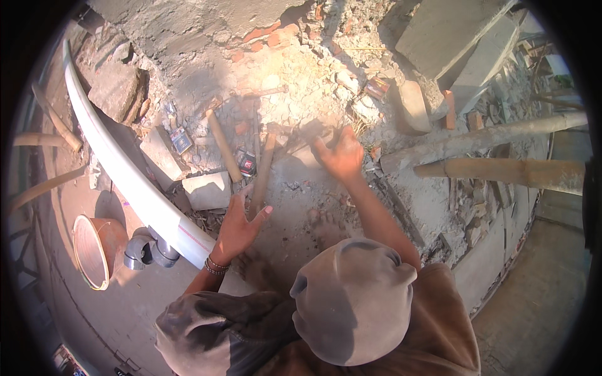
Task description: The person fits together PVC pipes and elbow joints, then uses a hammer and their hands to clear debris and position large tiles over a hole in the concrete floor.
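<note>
Toward 8 o'clock from the centre of the scene, the worker's left hand (237, 229) is spread, thumb apart from fingers, by the lower end of a wooden handle (264, 166); contact cannot be told. This handle lies toward 10 o'clock, a second wooden handle (223, 145) farther out. Toward 2 o'clock, the right hand (342, 156) shows curled fingers beside a blurred grey-brown object (311, 133); any grip is unclear. A white pipe (128, 166) curves from 10 to 8 o'clock; a bamboo pole (501, 172) points inward from 3.
</note>
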The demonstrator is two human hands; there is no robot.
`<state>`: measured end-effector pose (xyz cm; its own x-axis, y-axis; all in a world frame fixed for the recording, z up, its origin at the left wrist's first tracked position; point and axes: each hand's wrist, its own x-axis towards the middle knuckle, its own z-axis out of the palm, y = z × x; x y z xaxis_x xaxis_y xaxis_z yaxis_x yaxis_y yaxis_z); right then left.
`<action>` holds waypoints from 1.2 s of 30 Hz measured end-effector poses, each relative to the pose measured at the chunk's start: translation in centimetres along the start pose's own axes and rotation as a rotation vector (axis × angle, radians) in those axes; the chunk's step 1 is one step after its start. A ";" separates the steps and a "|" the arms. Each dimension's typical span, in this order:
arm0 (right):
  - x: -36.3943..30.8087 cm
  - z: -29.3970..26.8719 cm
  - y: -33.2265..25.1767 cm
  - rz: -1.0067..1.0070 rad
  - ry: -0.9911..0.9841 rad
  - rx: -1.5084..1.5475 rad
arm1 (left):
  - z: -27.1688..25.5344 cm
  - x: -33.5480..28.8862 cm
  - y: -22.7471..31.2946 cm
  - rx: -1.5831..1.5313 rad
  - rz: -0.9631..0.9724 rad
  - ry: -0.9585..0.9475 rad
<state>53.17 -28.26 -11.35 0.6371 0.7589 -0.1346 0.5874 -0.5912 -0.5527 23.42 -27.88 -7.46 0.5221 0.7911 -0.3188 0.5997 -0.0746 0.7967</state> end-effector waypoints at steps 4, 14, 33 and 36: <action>-0.1 -0.8 0.8 -0.073 -0.159 -0.004 | 4.6 0.4 -3.7 0.555 0.045 -0.001; -0.8 -8.1 -0.7 -0.180 -0.052 -0.090 | 3.9 -0.1 -7.9 0.267 -0.172 -0.053; 2.5 -3.1 11.5 -1.153 -0.432 -0.826 | -5.6 5.0 5.5 0.392 0.267 -0.150; 3.5 0.6 12.9 -1.339 -0.407 -0.791 | -5.7 5.8 5.5 0.396 0.361 -0.083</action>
<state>62.67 -33.03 -19.47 -0.6150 0.7633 -0.1977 0.7662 0.6378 0.0789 26.30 -20.20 -1.95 0.7740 0.6231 -0.1128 0.5473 -0.5687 0.6140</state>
